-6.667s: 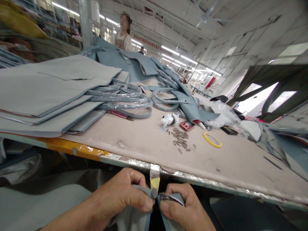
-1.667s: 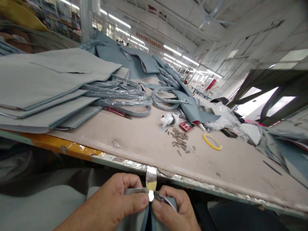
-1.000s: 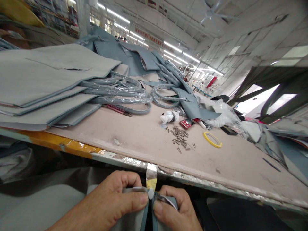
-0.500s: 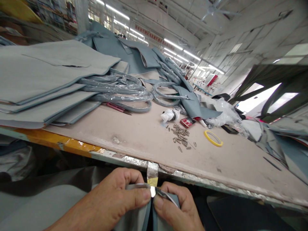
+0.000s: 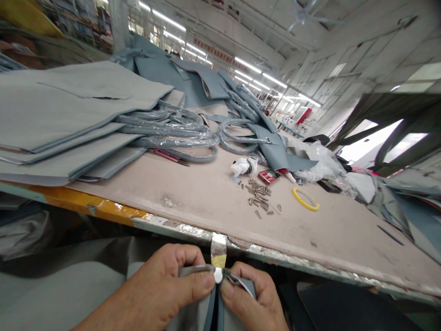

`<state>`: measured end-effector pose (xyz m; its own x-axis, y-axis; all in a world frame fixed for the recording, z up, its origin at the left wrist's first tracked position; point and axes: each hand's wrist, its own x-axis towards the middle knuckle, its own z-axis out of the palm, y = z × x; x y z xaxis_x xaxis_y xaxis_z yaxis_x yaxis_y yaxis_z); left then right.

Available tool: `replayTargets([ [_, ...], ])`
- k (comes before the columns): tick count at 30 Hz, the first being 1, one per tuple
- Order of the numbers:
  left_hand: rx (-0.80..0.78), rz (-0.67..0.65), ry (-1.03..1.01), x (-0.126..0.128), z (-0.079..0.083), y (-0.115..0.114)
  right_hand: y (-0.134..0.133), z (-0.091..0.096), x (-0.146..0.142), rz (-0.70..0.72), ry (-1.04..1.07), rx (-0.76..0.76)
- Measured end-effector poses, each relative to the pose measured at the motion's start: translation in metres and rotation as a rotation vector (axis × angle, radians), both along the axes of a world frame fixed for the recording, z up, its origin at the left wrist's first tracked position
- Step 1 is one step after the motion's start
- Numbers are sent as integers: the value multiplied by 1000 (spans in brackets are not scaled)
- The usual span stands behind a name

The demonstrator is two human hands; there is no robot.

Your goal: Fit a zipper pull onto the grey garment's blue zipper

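Below the table's front edge, my left hand (image 5: pixel 161 287) and my right hand (image 5: pixel 250 301) pinch a grey-blue bag piece (image 5: pixel 215 310) between thumbs and fingers. Both hands are closed on its folded edges. A small round silver stud (image 5: pixel 218 275) shows between my thumbs where the two edges meet. The rest of the piece hangs down out of view.
The worktable (image 5: pixel 213 193) carries stacked grey panels (image 5: pixel 69 115) at left, plastic-wrapped handles (image 5: pixel 172 133), scattered seeds (image 5: pixel 260 197), a yellow tape ring (image 5: pixel 305 199), a red box (image 5: pixel 267 175) and crumpled plastic (image 5: pixel 320 168). Foil tape (image 5: pixel 218 248) hangs off the edge above my thumbs.
My hands have stayed pinched together on the bag piece. The stud between my thumbs shows a little more plainly now. Only the view has shifted slightly.
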<state>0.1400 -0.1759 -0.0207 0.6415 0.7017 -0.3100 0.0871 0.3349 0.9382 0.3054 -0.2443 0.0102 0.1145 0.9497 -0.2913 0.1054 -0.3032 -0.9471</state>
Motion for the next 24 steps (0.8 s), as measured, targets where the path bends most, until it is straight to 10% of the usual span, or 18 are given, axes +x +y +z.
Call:
replayTargets([
  [16, 77, -98, -36, -6, 2, 10, 4, -1, 5, 12, 112, 22],
  [24, -187, -95, -163, -2, 7, 7, 3, 0, 5, 12, -29, 4],
])
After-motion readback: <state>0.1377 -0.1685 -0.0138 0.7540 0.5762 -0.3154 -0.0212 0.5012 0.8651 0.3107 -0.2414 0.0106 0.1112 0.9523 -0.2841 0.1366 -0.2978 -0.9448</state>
